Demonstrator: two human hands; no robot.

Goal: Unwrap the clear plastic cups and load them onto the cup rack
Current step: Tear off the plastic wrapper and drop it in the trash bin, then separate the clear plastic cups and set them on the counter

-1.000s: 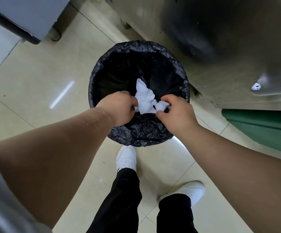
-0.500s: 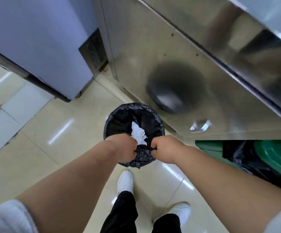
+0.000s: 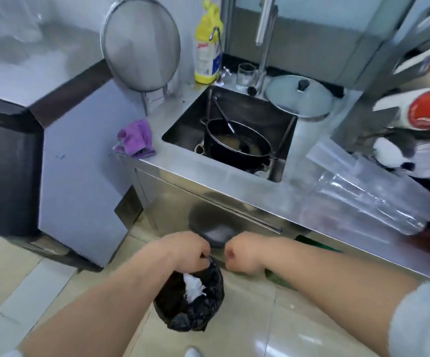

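Observation:
A stack of clear plastic cups [image 3: 368, 202] lies on its side on the steel counter [image 3: 208, 171] at the right, reaching past the front edge. Behind it a cup rack [image 3: 363, 132] holds slanted rows of red-printed paper cups [image 3: 427, 112]. Down on the floor stands a bin lined with a black bag [image 3: 196, 318], with crumpled white wrapping [image 3: 193, 287] inside. My left hand [image 3: 188, 253] is a closed fist over the bin's far rim. My right hand [image 3: 242, 253] is a closed fist beside it, holding nothing that I can see.
A sink [image 3: 281, 130] in the counter holds a black pot with a ladle [image 3: 237, 143]. Around it are a pot lid [image 3: 299, 96], a glass [image 3: 244, 76], a yellow bottle [image 3: 207, 47], a round strainer [image 3: 142, 45] and a purple cloth [image 3: 135, 137]. A grey appliance [image 3: 80, 176] stands left.
The white wrapping has left both hands and lies in the bin. My view has risen from the bin to the counter, and my fists have drawn up and apart.

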